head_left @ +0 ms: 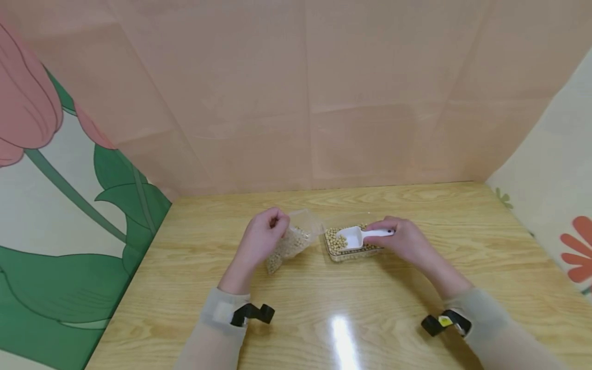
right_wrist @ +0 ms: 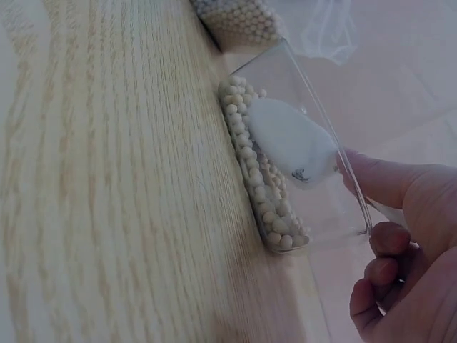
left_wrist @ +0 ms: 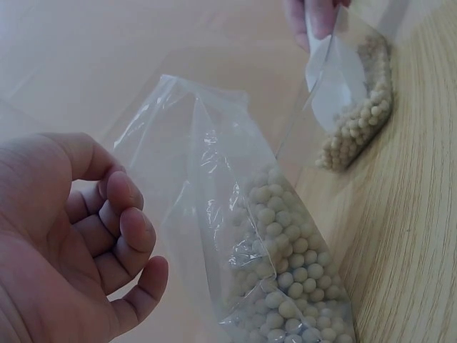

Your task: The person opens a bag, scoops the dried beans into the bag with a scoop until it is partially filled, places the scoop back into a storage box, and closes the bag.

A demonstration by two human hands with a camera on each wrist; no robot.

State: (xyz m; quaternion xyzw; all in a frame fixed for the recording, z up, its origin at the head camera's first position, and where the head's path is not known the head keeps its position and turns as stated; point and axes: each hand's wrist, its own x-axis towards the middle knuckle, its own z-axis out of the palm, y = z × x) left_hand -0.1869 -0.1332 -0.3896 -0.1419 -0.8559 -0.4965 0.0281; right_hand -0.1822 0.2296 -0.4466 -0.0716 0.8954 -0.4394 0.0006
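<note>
My left hand (head_left: 265, 234) pinches the upper edge of a clear plastic bag (head_left: 292, 242); in the left wrist view its fingers (left_wrist: 132, 236) are curled, and the exact grip is partly hidden. Pale round soybean-like beans (left_wrist: 285, 264) fill the bag's lower part. To the right, a clear rectangular box (head_left: 341, 258) holds more of these beans (right_wrist: 250, 157). Between thumb and fingers, my right hand (head_left: 404, 239) grips the handle of a white scoop (head_left: 352, 237). The scoop's bowl lies among the beans inside the box, and the right wrist view shows it through the clear wall.
Everything stands on a wood-grain table (head_left: 296, 303), which shows a bright light reflection near the front. A pinkish-brown sheet (head_left: 305, 103) rises behind it. Flower-patterned walls (head_left: 55, 226) flank both sides. A black strap with a camera sits on each wrist.
</note>
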